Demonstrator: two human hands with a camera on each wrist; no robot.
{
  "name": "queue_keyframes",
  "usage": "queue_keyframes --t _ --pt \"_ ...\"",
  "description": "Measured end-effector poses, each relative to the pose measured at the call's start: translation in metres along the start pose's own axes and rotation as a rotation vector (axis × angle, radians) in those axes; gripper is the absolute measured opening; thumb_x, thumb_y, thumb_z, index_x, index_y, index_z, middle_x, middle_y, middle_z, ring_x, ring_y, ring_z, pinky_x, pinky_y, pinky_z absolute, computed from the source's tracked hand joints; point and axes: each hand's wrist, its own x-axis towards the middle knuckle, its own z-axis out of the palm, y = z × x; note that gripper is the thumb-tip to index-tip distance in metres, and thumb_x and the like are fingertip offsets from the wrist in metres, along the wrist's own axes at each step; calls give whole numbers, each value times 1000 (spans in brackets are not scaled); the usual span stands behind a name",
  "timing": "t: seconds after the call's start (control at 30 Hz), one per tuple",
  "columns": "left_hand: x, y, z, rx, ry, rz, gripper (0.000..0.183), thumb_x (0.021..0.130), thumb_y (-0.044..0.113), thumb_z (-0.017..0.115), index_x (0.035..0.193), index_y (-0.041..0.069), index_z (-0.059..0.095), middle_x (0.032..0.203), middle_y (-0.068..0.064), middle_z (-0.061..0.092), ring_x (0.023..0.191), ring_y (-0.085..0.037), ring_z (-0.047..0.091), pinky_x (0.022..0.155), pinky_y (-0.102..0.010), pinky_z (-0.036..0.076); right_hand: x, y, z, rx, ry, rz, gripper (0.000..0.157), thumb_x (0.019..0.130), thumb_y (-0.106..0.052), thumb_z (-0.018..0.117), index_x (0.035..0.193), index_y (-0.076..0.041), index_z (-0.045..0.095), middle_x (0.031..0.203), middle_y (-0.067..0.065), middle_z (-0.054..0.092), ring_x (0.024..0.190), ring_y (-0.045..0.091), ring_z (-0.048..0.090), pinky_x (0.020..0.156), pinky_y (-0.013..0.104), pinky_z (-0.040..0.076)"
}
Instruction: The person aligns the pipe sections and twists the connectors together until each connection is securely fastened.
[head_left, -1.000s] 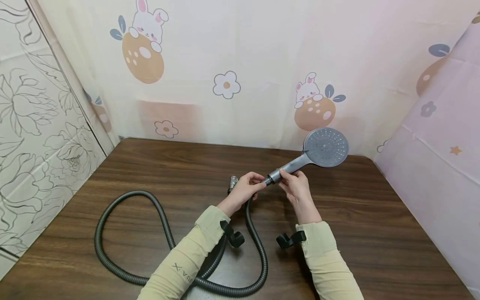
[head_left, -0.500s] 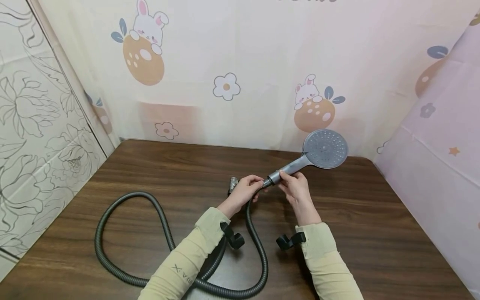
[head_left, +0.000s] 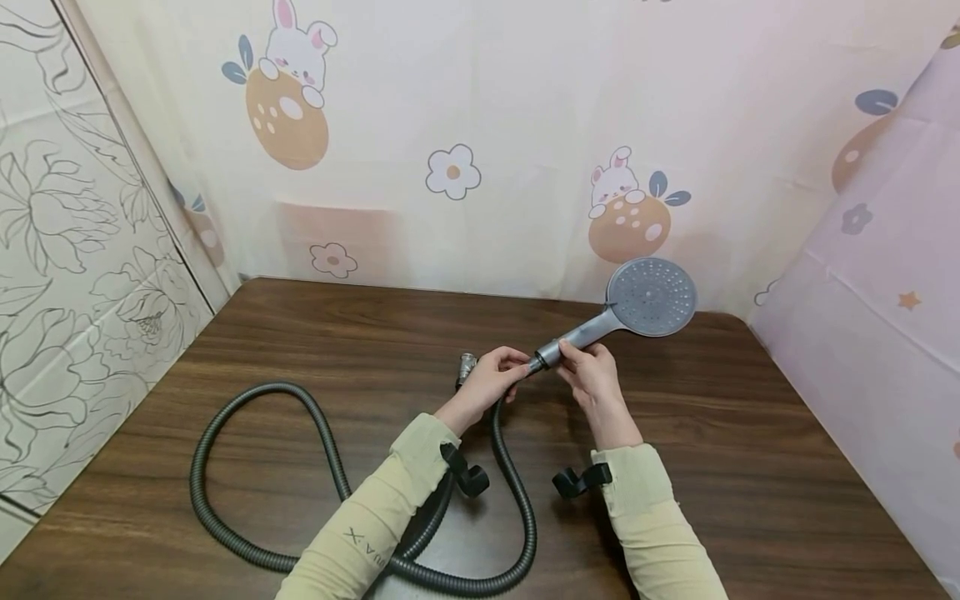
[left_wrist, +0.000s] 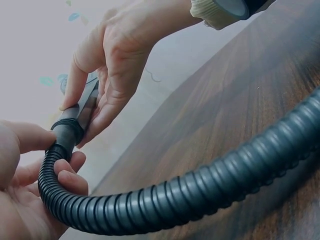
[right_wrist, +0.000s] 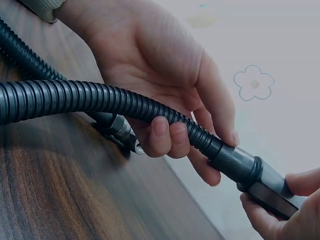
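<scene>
A grey shower head with a round nozzle face tilts up to the right over the table's far side. My right hand pinches the lower end of its handle between thumb and fingers. Just below, my left hand grips the dark connector of a ribbed shower hose, fingers curled round it. In the right wrist view the connector meets the handle's end at a black ring; how far they are joined I cannot tell.
The hose runs across the brown wooden table and loops on the left. Its other end, a metal fitting, lies behind my left hand. A patterned curtain hangs along the table's back edge.
My left fingers and thumb shift slightly at the connector, away from the handle and then a little back. The right hand and the shower head hold almost the same place.
</scene>
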Motion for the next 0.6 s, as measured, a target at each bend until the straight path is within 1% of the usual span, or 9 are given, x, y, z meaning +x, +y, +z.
queue_keyframes --t 0.17,0.23,0.27,0.33,0.4,0.47,0.6 --pt "1 -1 0 21 21 10 24 90 15 57 110 4 55 89 -11 57 54 -11 45 50 -24 40 0 0 1 8 2 -3 30 90 -6 52 115 -2 37 109 10 47 79 4 58 74 21 49" --pt "1 -1 0 26 24 6 23 89 15 58 110 5 55 87 -7 56 54 -11 45 50 -24 40 0 0 1 14 1 -5 27 90 -6 52 113 -2 38 108 10 46 78 4 58 71 20 49" --pt "1 -1 0 27 25 3 23 89 16 58 110 5 55 86 -7 56 54 -11 45 50 -24 40 0 0 1 16 1 -4 27 90 -6 52 112 -3 38 108 10 46 77 3 58 71 20 49" --pt "0 0 1 29 27 -10 24 90 17 56 111 6 55 89 -11 57 54 -11 45 51 -25 40 0 0 0 14 0 -1 27 90 -6 52 113 -2 37 109 11 46 77 3 58 71 20 49" --pt "0 0 1 28 31 -25 24 92 20 54 112 6 55 93 -18 57 54 -11 45 51 -25 40 0 0 0 12 2 0 28 90 -6 52 113 -2 37 111 12 45 77 3 58 73 21 49" --pt "0 -1 1 19 31 -35 25 93 23 51 112 6 55 98 -21 59 54 -12 45 51 -25 41 1 1 0 10 2 0 28 91 -6 52 114 -2 37 113 12 45 78 3 58 76 22 49" --pt "0 -1 0 -4 13 -40 26 96 24 47 112 5 54 100 -20 63 54 -13 45 51 -24 40 1 1 0 12 1 -3 28 91 -5 51 114 -2 37 114 13 45 77 3 58 77 23 49"
